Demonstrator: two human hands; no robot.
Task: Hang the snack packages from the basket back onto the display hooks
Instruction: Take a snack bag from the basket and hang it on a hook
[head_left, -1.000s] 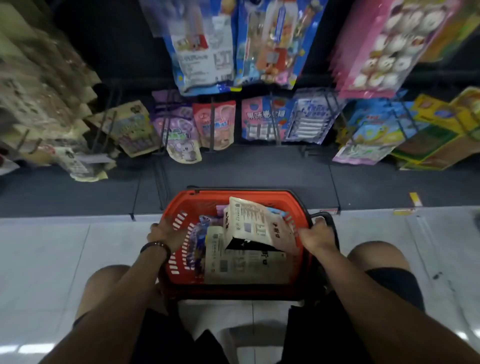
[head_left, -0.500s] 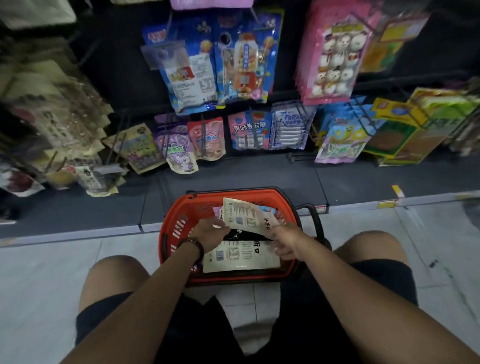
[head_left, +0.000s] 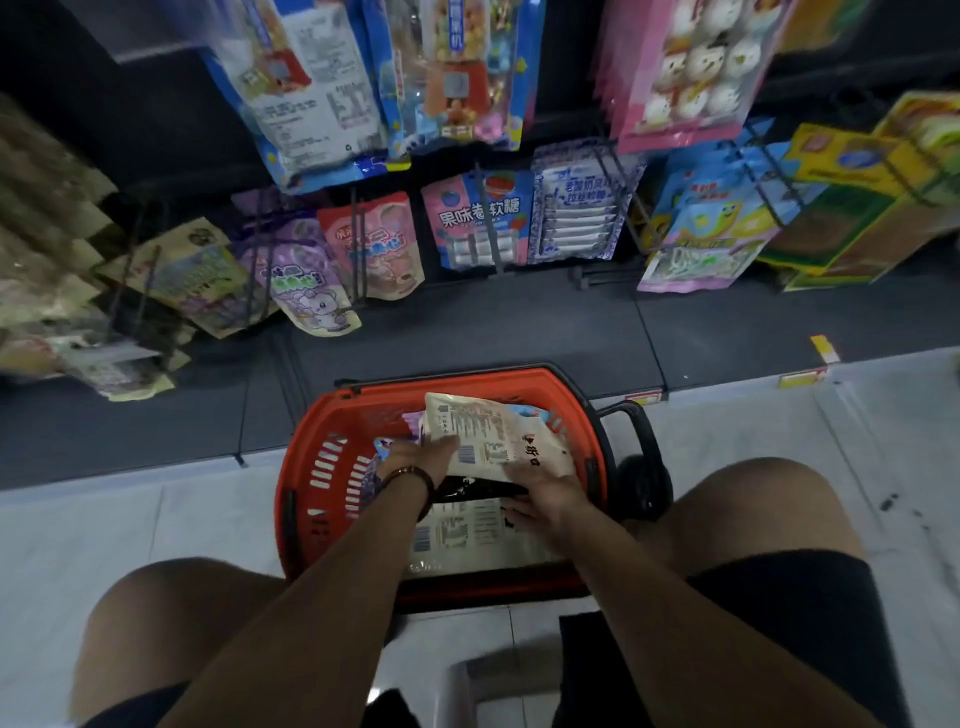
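A red plastic basket (head_left: 311, 467) stands on the floor between my knees, holding several snack packages. On top lies a cream-white package (head_left: 493, 431) with printed text, tilted up. My left hand (head_left: 415, 457) grips its left edge and my right hand (head_left: 545, 493) holds its lower right corner. Under it lie a black package and another white package (head_left: 467, 535). A purple package shows at the basket's left side. Display hooks (head_left: 358, 239) with hanging snack bags run across the dark rack ahead.
The rack's low dark base (head_left: 467, 332) lies just beyond the basket. Pink, blue and purple bags hang at centre, yellow-green boxes (head_left: 857, 208) at right, brown bags (head_left: 52, 234) at left. The basket's black handle (head_left: 628, 415) sticks out right. A white stool edge (head_left: 467, 686) shows below.
Both hands left the basket rim, moved inside and took hold of the top white package. The view shifted closer to the rack.
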